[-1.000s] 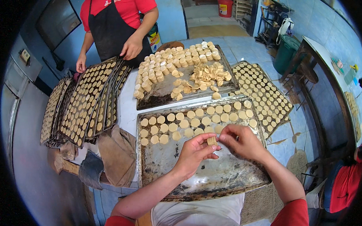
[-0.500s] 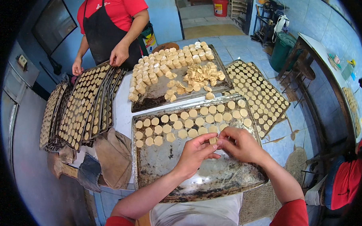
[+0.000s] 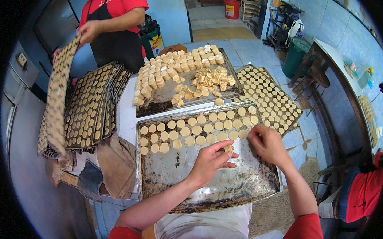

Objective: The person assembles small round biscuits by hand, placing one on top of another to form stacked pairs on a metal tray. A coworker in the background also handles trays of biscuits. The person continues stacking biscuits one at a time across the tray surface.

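A small stack of pale round dough discs is pinched between the thumb and fingers of my left hand, just above the near tray. My right hand is at the right end of the third row, fingers bent down together at the tray; whatever is under the fingertips is hidden. On the dark, stained metal baking tray below my hands, flat dough discs lie in rows along the far side. Bare metal shows on the tray's near half.
Behind is another tray with stacked discs and a loose heap. Filled trays lie to the right and stand leaning at left. Cloths hang at the table edge. A co-worker in a black apron lifts a filled tray.
My right hand has moved away from the left, right to the end of the row. My left hand still holds its stack. The co-worker has raised a filled tray and swung it left.
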{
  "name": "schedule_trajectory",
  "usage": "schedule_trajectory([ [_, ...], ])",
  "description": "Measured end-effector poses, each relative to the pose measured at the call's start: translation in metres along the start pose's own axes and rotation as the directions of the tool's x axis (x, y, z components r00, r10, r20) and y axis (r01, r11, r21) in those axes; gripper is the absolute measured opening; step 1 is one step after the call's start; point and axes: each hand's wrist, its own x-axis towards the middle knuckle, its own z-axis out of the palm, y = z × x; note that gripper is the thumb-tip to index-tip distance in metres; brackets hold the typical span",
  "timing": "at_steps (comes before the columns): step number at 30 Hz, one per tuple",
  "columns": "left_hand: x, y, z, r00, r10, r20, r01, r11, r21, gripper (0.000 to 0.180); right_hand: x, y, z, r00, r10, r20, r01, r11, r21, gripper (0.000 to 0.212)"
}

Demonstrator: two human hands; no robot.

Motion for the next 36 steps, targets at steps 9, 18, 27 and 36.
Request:
schedule_trajectory([
  [9, -0.012, 0.002, -0.004, 0.999, 0.024, -0.026, -0.025, 0.999, -0.037, 0.052, 0.0, 0.009, -0.009, 0.983, 0.041, -0.179, -0.068, 0.987, -0.147, 0.013],
  [18, -0.048, 0.024, -0.011, 0.997, 0.023, -0.071, -0.025, 0.999, -0.032, 0.015, -0.008, -0.005, 0.013, 0.983, -0.17, -0.073, 0.14, 0.942, -0.304, 0.014],
  [27, -0.101, 0.008, -0.057, 0.964, 0.216, -0.157, -0.211, 0.976, 0.053, 0.009, -0.022, -0.121, 0.046, 0.949, -0.103, 0.297, -0.012, 0.933, 0.359, 0.024],
  [36, -0.178, 0.038, -0.104, 0.932, 0.189, -0.309, -0.218, 0.974, -0.061, 0.008, 0.019, -0.142, 0.109, 0.816, -0.053, 0.575, -0.352, 0.744, 0.568, 0.018],
])
